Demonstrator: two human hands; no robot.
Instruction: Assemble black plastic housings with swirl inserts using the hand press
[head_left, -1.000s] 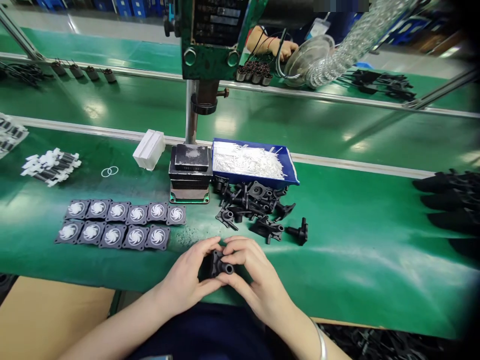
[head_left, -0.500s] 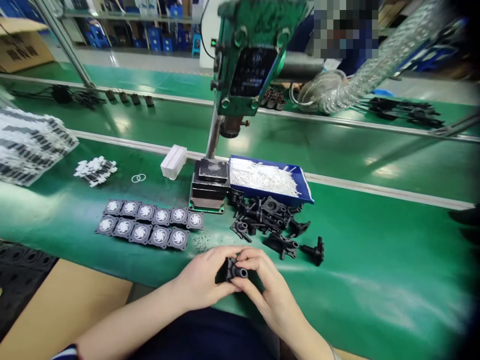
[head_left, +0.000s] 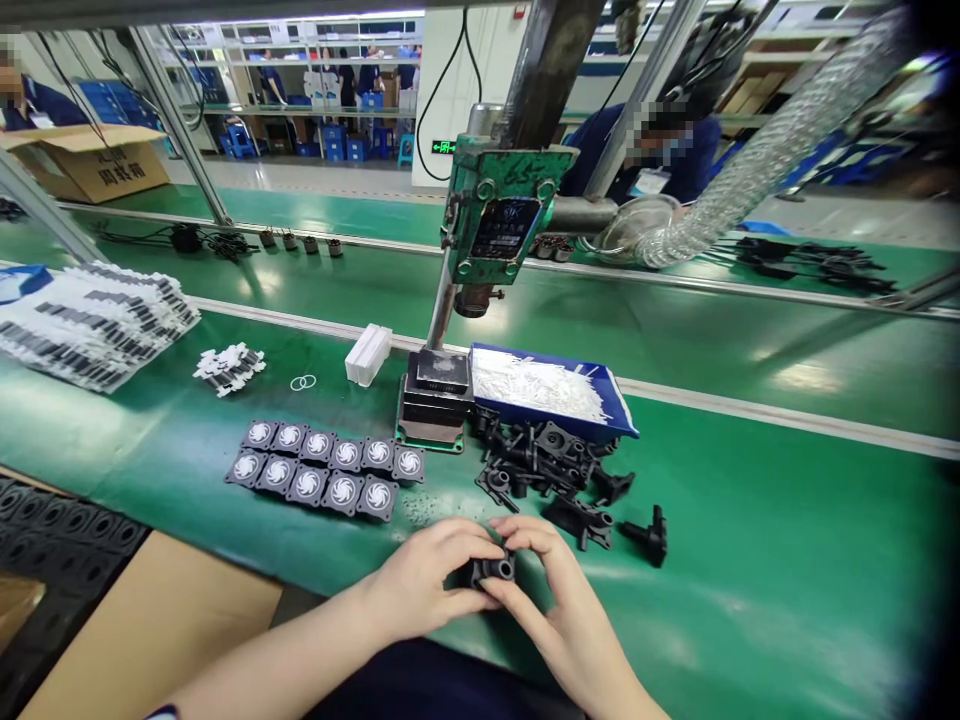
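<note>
Between my two hands is a black plastic pump housing (head_left: 493, 570) with a round tube end facing me, held low over the front of the green bench. My left hand (head_left: 431, 572) grips it from the left, thumb below and fingers above. From the right, the fingertips and thumb of my right hand (head_left: 551, 590) pinch the same part. Just beyond my hands lies a heap of similar black housings (head_left: 555, 460), and one single housing (head_left: 651, 535) sits apart to the right. Fingers cover much of the held part.
A green press (head_left: 499, 215) stands over a black base block (head_left: 435, 395). Beside it is a blue tray (head_left: 622, 415) of white sticks. Two rows of square parts with white rotors (head_left: 307, 485) lie left, near white-black pieces (head_left: 229, 370) and a white block (head_left: 367, 355). A co-worker (head_left: 652, 150) sits opposite.
My view has tilted upward, showing more of the room. Both hands still hold the housing, which has turned slightly; my right fingers have shifted on its top.
</note>
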